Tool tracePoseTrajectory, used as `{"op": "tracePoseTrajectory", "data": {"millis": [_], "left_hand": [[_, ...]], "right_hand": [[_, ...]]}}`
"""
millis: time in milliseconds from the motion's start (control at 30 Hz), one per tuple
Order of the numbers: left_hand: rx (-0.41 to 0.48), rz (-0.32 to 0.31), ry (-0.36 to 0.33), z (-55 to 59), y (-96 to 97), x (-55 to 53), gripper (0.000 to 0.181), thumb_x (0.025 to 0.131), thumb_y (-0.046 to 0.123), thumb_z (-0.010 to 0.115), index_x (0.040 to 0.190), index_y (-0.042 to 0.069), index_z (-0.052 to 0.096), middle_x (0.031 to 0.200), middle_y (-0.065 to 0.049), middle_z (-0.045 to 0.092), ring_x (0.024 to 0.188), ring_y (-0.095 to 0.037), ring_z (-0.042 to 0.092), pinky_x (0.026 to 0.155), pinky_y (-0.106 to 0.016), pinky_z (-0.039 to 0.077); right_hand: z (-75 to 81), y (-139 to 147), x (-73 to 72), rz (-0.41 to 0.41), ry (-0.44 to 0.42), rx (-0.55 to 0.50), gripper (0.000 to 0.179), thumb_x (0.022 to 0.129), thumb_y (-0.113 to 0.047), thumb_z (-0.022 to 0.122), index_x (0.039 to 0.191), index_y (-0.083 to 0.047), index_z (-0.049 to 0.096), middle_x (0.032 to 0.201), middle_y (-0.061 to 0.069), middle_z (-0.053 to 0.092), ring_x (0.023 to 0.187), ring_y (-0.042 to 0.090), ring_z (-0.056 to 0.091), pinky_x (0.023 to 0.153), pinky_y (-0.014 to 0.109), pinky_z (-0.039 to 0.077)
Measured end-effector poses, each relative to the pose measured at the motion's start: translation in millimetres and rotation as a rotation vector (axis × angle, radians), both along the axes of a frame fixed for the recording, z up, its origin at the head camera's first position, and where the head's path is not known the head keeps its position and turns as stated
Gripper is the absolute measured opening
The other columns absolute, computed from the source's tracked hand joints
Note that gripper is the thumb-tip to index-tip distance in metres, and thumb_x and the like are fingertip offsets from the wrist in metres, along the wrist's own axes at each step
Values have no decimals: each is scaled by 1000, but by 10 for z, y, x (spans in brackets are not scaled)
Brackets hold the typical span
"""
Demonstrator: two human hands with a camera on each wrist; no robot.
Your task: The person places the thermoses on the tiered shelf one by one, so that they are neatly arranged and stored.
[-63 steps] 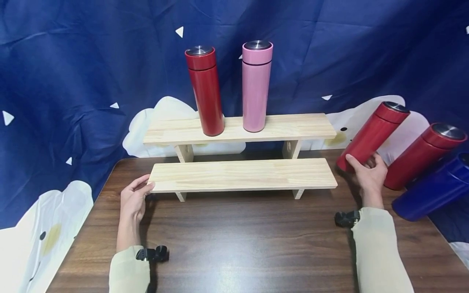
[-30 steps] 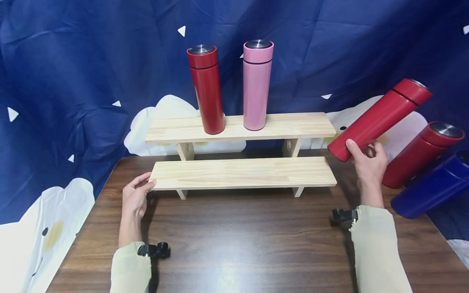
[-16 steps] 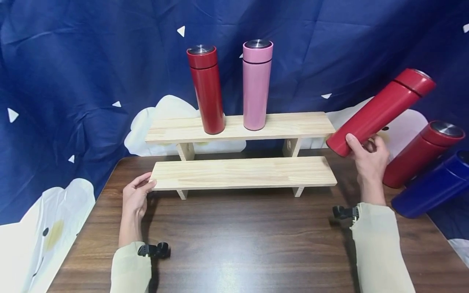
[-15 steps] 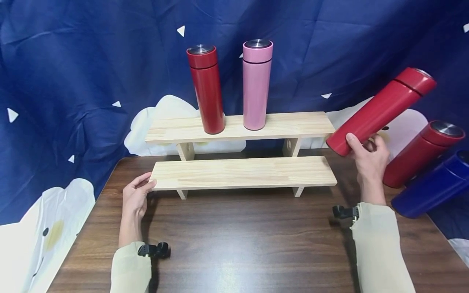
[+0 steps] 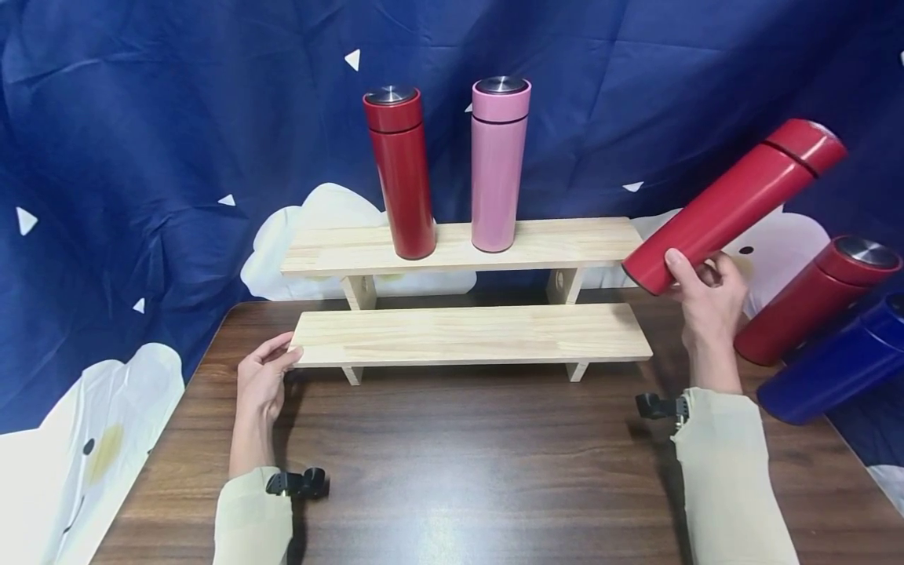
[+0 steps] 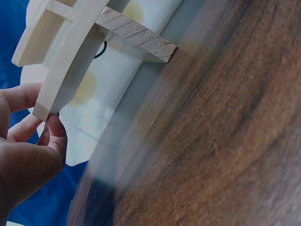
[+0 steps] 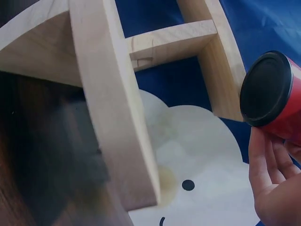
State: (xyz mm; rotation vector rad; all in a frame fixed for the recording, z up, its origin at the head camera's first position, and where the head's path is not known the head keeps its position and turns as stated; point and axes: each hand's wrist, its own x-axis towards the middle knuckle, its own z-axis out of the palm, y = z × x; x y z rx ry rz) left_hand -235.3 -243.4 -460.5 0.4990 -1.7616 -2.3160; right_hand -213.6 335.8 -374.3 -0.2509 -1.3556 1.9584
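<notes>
My right hand (image 5: 712,302) grips a red thermos (image 5: 730,205) near its base, in the air at the right end of the shelf. The thermos leans with its lid up and to the right; its dark base (image 7: 266,88) shows in the right wrist view. My left hand (image 5: 264,380) pinches the left end of the lower board (image 5: 466,336) of a two-tier wooden shelf, thumb on the near side. On the upper board (image 5: 565,242) stand a dark red thermos (image 5: 406,176) and a pink thermos (image 5: 499,169), both upright.
At the table's right edge are another red thermos (image 5: 812,302) and a blue thermos (image 5: 836,361). The wooden table (image 5: 438,463) reaches toward me in front of the shelf. Behind hangs a blue curtain (image 5: 212,118) with white cloud shapes.
My right hand has lifted the red thermos off the table, tilted it further to the right and brought it slightly left toward the shelf. My left hand stays at the board's end.
</notes>
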Motion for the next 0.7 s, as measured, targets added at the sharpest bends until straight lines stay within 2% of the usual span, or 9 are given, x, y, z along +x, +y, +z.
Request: {"op": "tracePoseTrajectory", "data": {"millis": [233, 533, 700], "left_hand": [[-6, 1, -8, -5, 1, -4, 30, 84, -19, 68, 109, -2, 73, 85, -3, 67, 77, -11, 61, 66, -17, 52], [3, 7, 7, -15, -7, -5, 31, 84, -20, 67, 108, -3, 74, 85, -3, 67, 74, -11, 61, 63, -17, 51], [1, 17, 9, -21, -5, -6, 31, 83, -21, 67, 106, -2, 74, 84, -4, 67, 73, -11, 61, 62, -17, 50]], "right_hand": [[59, -89, -38, 52, 54, -3, 32, 78, 4, 82, 107, -1, 72, 87, 12, 71, 77, 18, 70, 50, 27, 57], [106, -202, -79, 41, 34, 30, 32, 77, 1, 85, 106, -3, 72, 87, 10, 71, 78, 16, 69, 55, 22, 57], [159, -250, -104, 79, 47, 32, 35, 77, 2, 84, 109, -3, 71, 89, 11, 71, 79, 17, 70, 56, 25, 59]]}}
